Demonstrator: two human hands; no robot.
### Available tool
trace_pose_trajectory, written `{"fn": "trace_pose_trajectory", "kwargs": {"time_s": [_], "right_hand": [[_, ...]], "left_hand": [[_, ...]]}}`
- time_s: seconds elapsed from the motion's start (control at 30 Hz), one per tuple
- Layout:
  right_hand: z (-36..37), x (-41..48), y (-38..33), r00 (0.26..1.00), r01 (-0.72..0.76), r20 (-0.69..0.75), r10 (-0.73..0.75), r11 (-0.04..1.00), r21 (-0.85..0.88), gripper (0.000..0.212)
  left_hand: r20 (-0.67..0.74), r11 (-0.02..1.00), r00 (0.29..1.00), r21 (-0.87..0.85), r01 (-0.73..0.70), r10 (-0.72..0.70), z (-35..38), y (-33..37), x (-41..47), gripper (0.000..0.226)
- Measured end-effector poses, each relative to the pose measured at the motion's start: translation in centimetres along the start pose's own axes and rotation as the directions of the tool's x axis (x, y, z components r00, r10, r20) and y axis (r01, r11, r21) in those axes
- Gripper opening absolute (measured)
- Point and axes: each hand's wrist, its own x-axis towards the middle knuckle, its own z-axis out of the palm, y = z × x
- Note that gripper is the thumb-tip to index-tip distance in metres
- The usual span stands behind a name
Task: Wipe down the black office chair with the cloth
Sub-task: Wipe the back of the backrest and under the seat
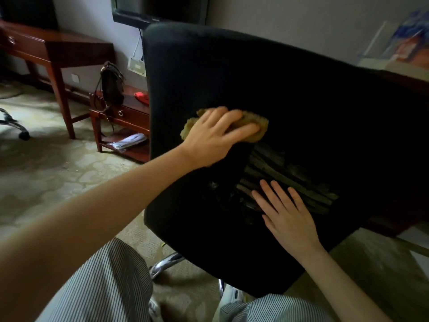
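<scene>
Hotel room or home study, by look. Patterned carpet (46, 159) at left; reddish wooden desk (58, 47) upper left; low drawer table (130, 117) with handbag (111, 87); wall-mounted screen (160, 10) top centre; black office chair (278, 89) centre.

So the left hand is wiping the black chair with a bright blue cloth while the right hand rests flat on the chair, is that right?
Not quite: the cloth is yellowish-brown, not bright blue, as the head view shows. The rest holds: the left hand holds it against the black chair while the right hand rests flat on the chair.
</scene>
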Motion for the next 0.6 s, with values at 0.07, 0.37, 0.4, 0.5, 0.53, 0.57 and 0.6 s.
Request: {"fn": "trace_pose_trajectory", "kwargs": {"time_s": [0.07,0.37,0.4,0.5,0.53,0.57,0.6], "right_hand": [[-0.2,0.2,0.7,0.999,0.025,-0.039,-0.025,1.000,0.004,0.065],[-0.2,0.7,2.7,0.988,0.154,-0.015,-0.154,0.988,0.026,0.052],[-0.2,0.5,2.7,0.987,0.162,-0.024,-0.161,0.986,0.033,0.050],[-0.4,0.1,2.8,0.981,0.189,-0.058,-0.186,0.981,0.049,0.047],[-0.5,-0.1,2.9,0.980,0.196,-0.057,-0.193,0.979,0.053,0.047],[-0.7,-0.3,3.1,0.979,0.201,-0.052,-0.198,0.978,0.051,0.046],[-1.0,-0.5,3.4,0.978,0.206,-0.044,-0.204,0.978,0.043,0.046]], "left_hand": [[-0.103,0.998,0.993,-0.015,0.055,-0.056,-0.1,0.3,1.9,0.027],[-0.087,0.999,0.996,-0.033,0.024,-0.027,2.4,3.8,-2.0,0.039],[-0.029,0.999,0.999,-0.034,-0.019,0.018,2.6,4.2,-3.3,0.039],[0.161,0.985,0.973,-0.067,-0.157,0.166,3.1,5.5,-7.7,0.035],[0.218,0.979,0.955,-0.085,-0.185,0.200,3.2,5.8,-8.7,0.036],[0.261,0.973,0.938,-0.095,-0.209,0.227,3.2,5.9,-9.2,0.038],[0.288,0.967,0.923,-0.096,-0.235,0.253,3.1,5.8,-9.3,0.040]]}}
